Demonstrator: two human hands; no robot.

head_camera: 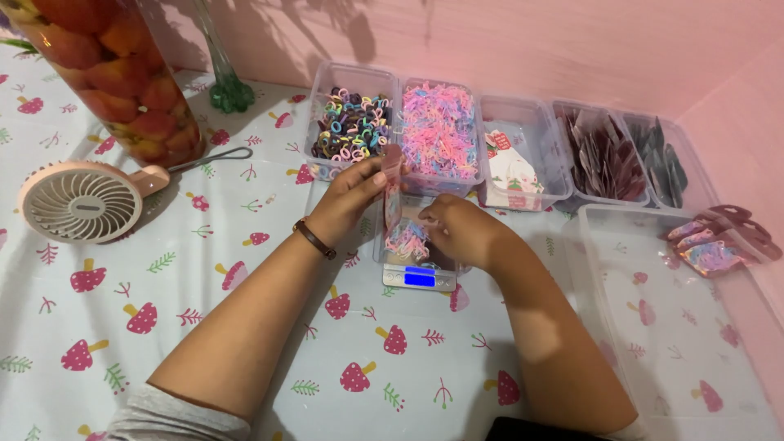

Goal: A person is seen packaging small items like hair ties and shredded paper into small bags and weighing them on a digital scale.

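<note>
Fan: a small pink fan is lying on the mushroom-print tablecloth, well to the left of where I am working.
Jar: a tall clear jar of red and orange pieces is standing behind the fan.
Left hand: my left hand is pinching a small packet upright by its edge, fingers pressed together; I judge I am holding it that way to keep its mouth facing my other hand.
Scale: a little scale with a lit blue display is sitting just below both hands, carrying a clear tray with a heap of pastel hair bands.
Right hand: my right hand is curling over that heap, fingertips bunched; I cannot tell whether they are gripping any bands.
Bins: clear bins are lining the pink wall, holding dark mixed bands, pink bands, cards and packets, within reach.
Big tub: an open tub on the right is holding a few filled packets in its far corner.
</note>
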